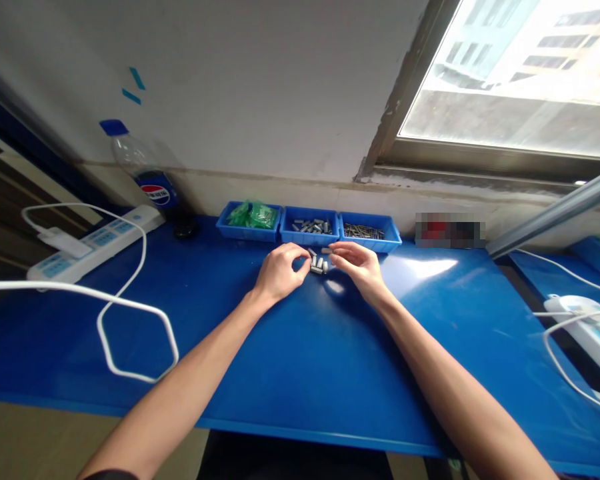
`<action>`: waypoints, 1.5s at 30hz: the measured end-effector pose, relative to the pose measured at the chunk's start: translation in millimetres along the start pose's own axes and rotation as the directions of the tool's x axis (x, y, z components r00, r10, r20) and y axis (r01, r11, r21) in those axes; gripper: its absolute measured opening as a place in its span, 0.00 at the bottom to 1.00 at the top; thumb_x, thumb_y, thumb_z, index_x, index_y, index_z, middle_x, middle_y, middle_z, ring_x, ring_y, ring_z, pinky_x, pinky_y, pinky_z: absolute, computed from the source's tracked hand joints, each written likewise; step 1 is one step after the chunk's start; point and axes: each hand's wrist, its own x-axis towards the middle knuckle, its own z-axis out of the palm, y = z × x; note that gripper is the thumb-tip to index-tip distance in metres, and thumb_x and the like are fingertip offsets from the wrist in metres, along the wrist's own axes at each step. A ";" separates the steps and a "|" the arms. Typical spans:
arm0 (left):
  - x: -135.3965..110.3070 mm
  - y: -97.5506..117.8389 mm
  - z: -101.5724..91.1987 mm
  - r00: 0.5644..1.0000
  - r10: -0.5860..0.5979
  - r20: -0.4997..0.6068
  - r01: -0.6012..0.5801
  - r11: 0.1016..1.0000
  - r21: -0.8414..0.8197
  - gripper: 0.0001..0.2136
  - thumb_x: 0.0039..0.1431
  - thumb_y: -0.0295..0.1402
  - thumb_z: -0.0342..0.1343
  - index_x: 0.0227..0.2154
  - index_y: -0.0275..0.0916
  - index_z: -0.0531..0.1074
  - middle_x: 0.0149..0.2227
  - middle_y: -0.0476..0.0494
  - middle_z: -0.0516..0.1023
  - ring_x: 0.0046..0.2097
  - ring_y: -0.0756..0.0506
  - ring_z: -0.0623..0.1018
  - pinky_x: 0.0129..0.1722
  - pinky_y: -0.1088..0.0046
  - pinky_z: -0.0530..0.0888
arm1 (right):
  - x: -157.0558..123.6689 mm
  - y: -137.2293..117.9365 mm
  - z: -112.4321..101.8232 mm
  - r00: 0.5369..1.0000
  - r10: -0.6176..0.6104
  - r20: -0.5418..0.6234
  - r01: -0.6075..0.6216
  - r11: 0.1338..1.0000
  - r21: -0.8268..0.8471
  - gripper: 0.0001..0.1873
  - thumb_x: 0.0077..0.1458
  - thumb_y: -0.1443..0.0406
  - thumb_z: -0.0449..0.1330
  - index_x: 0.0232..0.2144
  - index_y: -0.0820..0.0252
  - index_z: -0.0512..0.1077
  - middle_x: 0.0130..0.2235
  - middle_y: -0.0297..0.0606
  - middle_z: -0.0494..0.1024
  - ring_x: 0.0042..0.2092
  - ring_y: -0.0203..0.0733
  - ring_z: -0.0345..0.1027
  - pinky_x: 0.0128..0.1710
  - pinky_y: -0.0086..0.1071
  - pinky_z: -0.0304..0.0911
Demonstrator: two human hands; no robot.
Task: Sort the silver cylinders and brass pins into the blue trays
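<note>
A small pile of short metal cylinders (317, 265) lies on the blue table between my two hands. To its left is my left hand (281, 270), thumb and index fingertip curled together at the pile's edge; whether anything is pinched there is hard to make out. On the other side, my right hand (359, 265) has its fingertips closed around the end of a small cylinder (327, 251) just above the pile. Right behind the hands stands a blue bin (310, 238) with more such cylinders in it.
Left of that bin is a blue bin with green plastic bags (253, 215); right of it, one with thin metal pins (364, 231). A cola bottle (155, 190), a power strip (100, 243) and a looping white cable (167, 327) occupy the left side. A blurred-out object (450, 231) sits back right.
</note>
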 end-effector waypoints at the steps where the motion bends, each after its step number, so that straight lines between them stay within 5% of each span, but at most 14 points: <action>1: -0.3 -0.2 -0.7 1.000 0.011 0.029 -0.012 0.999 0.036 0.04 0.61 0.30 0.61 0.36 0.39 0.81 0.41 0.41 0.84 0.43 0.42 0.83 0.48 0.65 0.79 | -0.2 -0.8 -0.2 1.000 -0.017 -0.001 0.017 1.000 0.016 0.23 0.50 0.53 0.73 0.48 0.52 0.80 0.45 0.40 0.84 0.44 0.46 0.78 0.47 0.41 0.73; 5: -1.8 0.8 -1.3 0.994 0.004 0.110 -0.020 0.989 0.144 0.06 0.61 0.30 0.60 0.38 0.39 0.81 0.42 0.41 0.84 0.44 0.41 0.82 0.48 0.64 0.79 | -0.8 -3.5 -0.8 0.998 -0.055 0.022 0.054 0.998 0.031 0.32 0.52 0.54 0.72 0.59 0.49 0.75 0.61 0.44 0.77 0.54 0.50 0.76 0.57 0.46 0.71; 14: -1.2 -6.4 -0.9 0.986 0.002 0.166 -0.033 0.982 0.187 0.08 0.63 0.27 0.57 0.40 0.40 0.80 0.40 0.41 0.84 0.43 0.41 0.82 0.46 0.65 0.78 | -1.2 -2.9 -1.9 1.000 -0.017 -0.002 0.017 1.000 -0.024 0.20 0.54 0.54 0.70 0.49 0.52 0.79 0.54 0.41 0.81 0.47 0.46 0.78 0.53 0.42 0.72; 19: -0.8 -7.7 -0.1 0.995 0.001 0.097 -0.014 0.991 0.134 0.11 0.66 0.25 0.54 0.44 0.41 0.79 0.44 0.40 0.83 0.46 0.41 0.82 0.49 0.65 0.78 | -0.4 -3.1 -0.7 1.000 -0.012 -0.009 0.012 1.000 -0.022 0.20 0.54 0.56 0.70 0.48 0.53 0.78 0.53 0.41 0.82 0.46 0.46 0.78 0.51 0.41 0.73; 26: 3.3 -5.4 1.4 0.992 -0.118 -0.043 0.106 0.972 -0.209 0.07 0.65 0.32 0.59 0.43 0.38 0.79 0.41 0.43 0.85 0.40 0.44 0.84 0.45 0.68 0.80 | -0.7 -6.1 1.1 1.000 0.010 -0.017 -0.010 1.000 0.003 0.21 0.52 0.54 0.71 0.46 0.54 0.78 0.47 0.41 0.84 0.46 0.48 0.78 0.48 0.42 0.74; 36: 2.2 -2.7 9.8 0.968 -0.251 0.006 0.223 0.850 -0.476 0.11 0.59 0.39 0.66 0.39 0.37 0.82 0.41 0.40 0.86 0.41 0.41 0.85 0.47 0.64 0.82 | -0.2 -5.3 1.1 1.000 0.023 -0.002 -0.023 0.999 -0.024 0.20 0.53 0.54 0.70 0.46 0.55 0.79 0.40 0.38 0.84 0.40 0.44 0.78 0.45 0.40 0.74; 45: 5.0 1.0 13.5 0.935 -0.314 0.166 0.342 0.674 -0.654 0.18 0.55 0.47 0.68 0.34 0.36 0.78 0.33 0.41 0.85 0.34 0.42 0.85 0.36 0.67 0.83 | -3.6 -3.7 2.3 0.990 0.080 0.113 -0.074 0.995 -0.061 0.21 0.53 0.50 0.71 0.44 0.57 0.80 0.33 0.37 0.84 0.32 0.41 0.75 0.36 0.36 0.71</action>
